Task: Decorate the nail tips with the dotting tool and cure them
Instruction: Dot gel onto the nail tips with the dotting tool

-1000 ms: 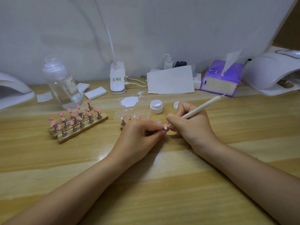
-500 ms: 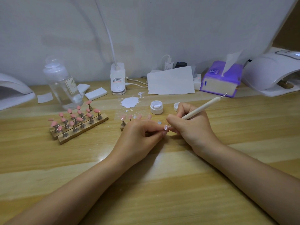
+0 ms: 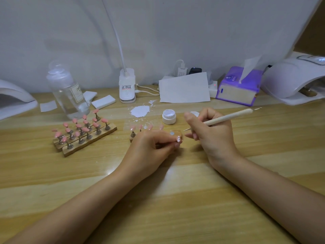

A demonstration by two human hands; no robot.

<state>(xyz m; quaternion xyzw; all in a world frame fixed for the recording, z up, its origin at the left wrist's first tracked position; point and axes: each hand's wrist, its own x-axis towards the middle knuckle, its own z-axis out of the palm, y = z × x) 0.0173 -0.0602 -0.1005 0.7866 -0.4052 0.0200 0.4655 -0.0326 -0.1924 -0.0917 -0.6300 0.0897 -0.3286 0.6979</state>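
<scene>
My left hand pinches a pink nail tip with pale dots on it, on its small stand, just above the table. My right hand grips a cream dotting tool like a pen; its thin metal point hangs a short way right of the tip, not touching it. Behind my left hand a wooden holder carries several pink tips. An open white jar sits behind it. A white curing lamp stands at the far right.
Two wooden holders with several pink tips lie at the left. A clear bottle, a desk lamp base, a white paint smear, paper, a purple tissue box and a second lamp line the back.
My right hand has drawn the dotting tool away to the right and up, off the nail tip. My left hand keeps the tip in the same place.
</scene>
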